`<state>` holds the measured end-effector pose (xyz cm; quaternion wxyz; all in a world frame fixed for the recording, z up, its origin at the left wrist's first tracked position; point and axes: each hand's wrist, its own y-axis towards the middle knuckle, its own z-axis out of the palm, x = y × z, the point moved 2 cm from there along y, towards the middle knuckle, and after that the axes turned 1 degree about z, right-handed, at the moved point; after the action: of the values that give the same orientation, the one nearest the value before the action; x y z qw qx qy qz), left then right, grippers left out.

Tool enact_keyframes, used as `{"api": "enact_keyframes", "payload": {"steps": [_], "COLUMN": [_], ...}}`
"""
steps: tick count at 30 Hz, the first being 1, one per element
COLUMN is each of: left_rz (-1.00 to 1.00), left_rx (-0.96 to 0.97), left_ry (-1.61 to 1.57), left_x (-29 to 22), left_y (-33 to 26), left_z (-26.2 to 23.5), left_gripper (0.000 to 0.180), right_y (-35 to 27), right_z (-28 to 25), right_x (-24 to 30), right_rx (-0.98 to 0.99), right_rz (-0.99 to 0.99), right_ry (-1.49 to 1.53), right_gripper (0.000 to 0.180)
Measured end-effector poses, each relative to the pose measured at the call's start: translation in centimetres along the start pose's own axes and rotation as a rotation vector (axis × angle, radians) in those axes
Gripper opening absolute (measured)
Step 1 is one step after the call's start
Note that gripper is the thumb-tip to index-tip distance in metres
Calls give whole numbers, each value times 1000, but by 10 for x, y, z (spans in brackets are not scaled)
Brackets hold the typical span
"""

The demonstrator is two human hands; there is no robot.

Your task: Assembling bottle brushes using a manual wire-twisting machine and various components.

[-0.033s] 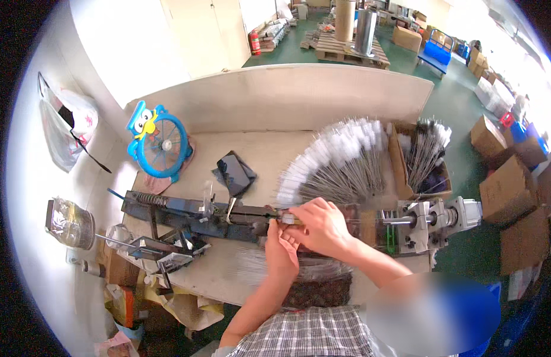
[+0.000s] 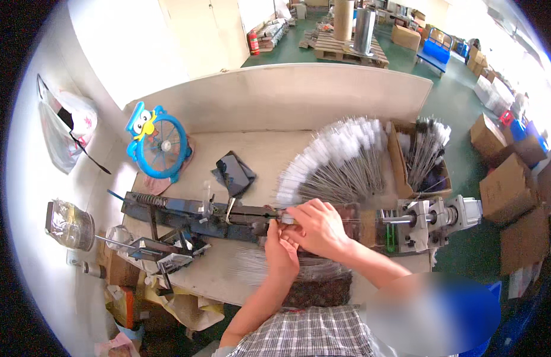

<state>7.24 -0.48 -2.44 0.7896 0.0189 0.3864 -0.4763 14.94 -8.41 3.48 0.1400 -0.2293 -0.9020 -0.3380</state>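
Hands, left and right, both pinched on a thin wire at the dark machine bar.

- Bare tabletop is lying open behind the long dark metal machine, between the blue fan and the fanned pile of white-tipped wire brushes
- A dark phone is sitting in that gap, narrowing it
- The left hand and right hand are crowding the machine's middle
- A grey motor unit is blocking the right end
- A cardboard box of brushes is closing off the far right corner
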Motion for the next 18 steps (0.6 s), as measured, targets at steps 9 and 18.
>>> {"api": "enact_keyframes", "payload": {"steps": [9,18], "left_rz": [61,121], "left_rx": [-41,-62], "left_ry": [-15,14], "left_x": [10,9], "left_y": [5,0], "left_z": [-5,9], "left_gripper": [12,7], "right_y": [-5,-13], "right_z": [-7,-17], "right_x": [-11,-25], "right_rx": [-104,-80], "right_rz": [-131,-120], "right_ry": [-30,37], "right_gripper": [28,20]}}
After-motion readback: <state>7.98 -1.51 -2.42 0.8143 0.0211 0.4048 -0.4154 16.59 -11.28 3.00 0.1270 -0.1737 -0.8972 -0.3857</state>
